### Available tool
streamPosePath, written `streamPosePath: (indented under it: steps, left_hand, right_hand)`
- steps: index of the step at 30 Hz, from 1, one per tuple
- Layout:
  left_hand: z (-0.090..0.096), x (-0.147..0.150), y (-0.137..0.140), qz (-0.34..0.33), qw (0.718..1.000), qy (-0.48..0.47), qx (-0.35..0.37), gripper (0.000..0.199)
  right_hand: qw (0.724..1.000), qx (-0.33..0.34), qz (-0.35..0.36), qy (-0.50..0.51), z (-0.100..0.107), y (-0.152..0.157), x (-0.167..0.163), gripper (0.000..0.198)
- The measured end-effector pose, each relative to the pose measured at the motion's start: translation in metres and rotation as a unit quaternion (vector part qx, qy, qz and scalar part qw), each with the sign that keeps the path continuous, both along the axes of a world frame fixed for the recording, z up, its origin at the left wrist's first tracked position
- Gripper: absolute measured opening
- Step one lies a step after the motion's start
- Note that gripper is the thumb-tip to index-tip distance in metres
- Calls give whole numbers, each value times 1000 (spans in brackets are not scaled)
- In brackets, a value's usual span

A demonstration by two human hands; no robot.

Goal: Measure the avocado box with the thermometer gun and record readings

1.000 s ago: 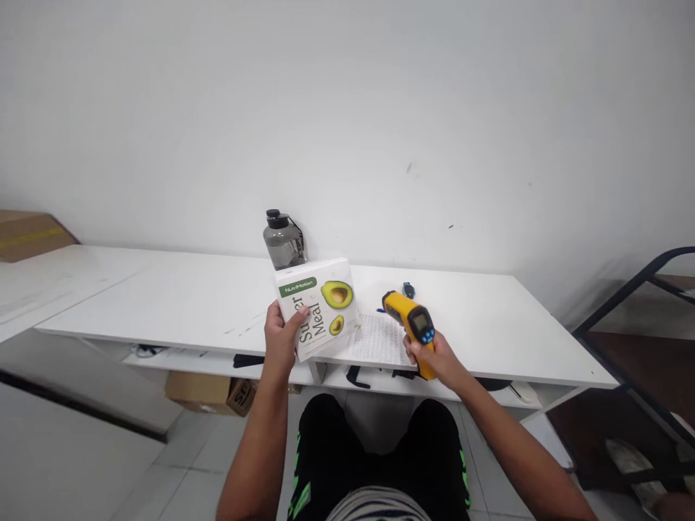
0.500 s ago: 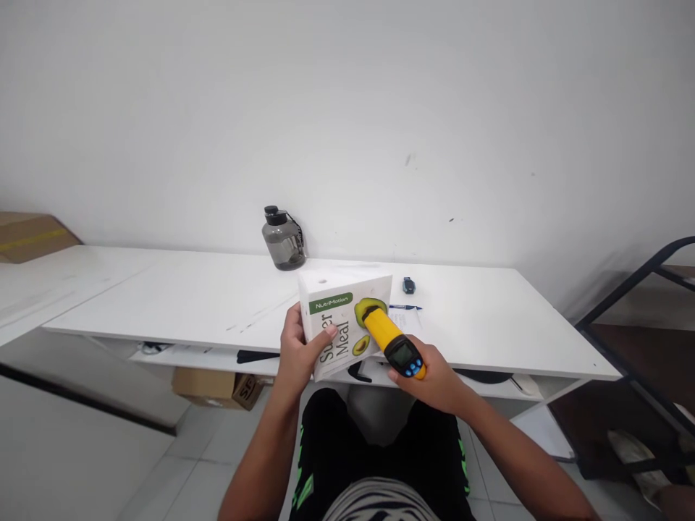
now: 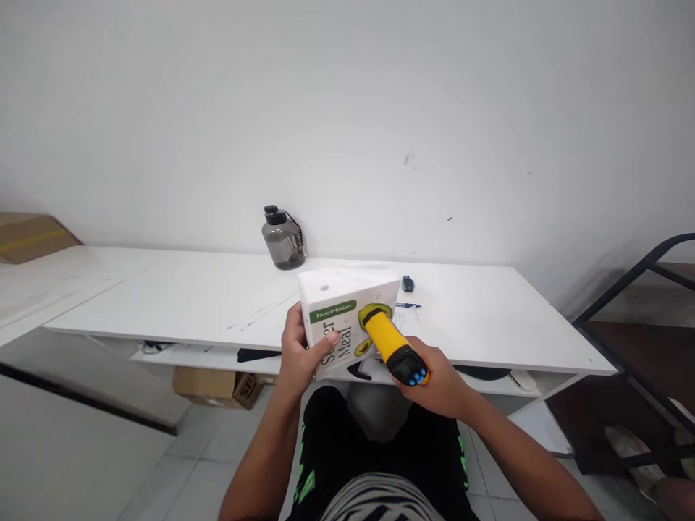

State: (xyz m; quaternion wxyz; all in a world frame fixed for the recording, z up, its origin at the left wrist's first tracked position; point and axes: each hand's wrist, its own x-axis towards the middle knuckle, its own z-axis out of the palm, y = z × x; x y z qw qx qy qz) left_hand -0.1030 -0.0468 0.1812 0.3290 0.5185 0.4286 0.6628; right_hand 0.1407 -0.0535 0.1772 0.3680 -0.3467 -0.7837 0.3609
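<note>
My left hand (image 3: 300,356) is closed on the left side of a white carton (image 3: 347,329), its thumb flat on the printed front. The carton reads "NutriMotion" and "Meal" beside avocado pictures, and its top face shows. In my right hand (image 3: 439,380) is a yellow and black infrared thermometer (image 3: 389,340), its handle hidden in my grip. A screen and blue buttons face me. The thermometer's front end points at the avocado picture, overlapping it in view; I cannot tell if it touches the carton.
A grey water bottle (image 3: 284,242) stands by the wall on the white desk (image 3: 184,293). Behind the carton lie a small dark blue-edged watch-like item (image 3: 407,284), a pen (image 3: 408,305) and paper (image 3: 406,318). An open shelf holds a brown box (image 3: 209,387); a black frame (image 3: 624,289) stands right.
The carton has tilted so that more of its top face shows, and its right side has shifted right. The thermometer has turned and dropped slightly; its screen now looks dark.
</note>
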Motion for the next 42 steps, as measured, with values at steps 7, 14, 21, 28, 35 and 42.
streamPosePath:
  steps: [7,14,21,28,35,42]
  left_hand:
    - [0,3,-5,-6,1000,-9,13,65]
    - [-2,5,-5,-4,999,-44,-8,63]
    - [-18,1,10,65,996,-60,-8,61]
    - [-44,-8,33,247,969,15,7,70]
    - [-70,-22,50,322,946,39,-4,78]
    - [-92,-31,61,353,934,58,-8,85]
  right_hand:
    - [1000,13,4,-7,-3,0,3,44]
    - [999,-27,2,23,-2,-4,-2,37]
    - [986,-89,-122,71,-11,-9,-13,46]
    - [977,-93,-148,118,-35,2,-10,55]
    - [975,-107,-157,115,-41,2,-10,48]
    - [978,-95,-155,105,-39,1,-12,45]
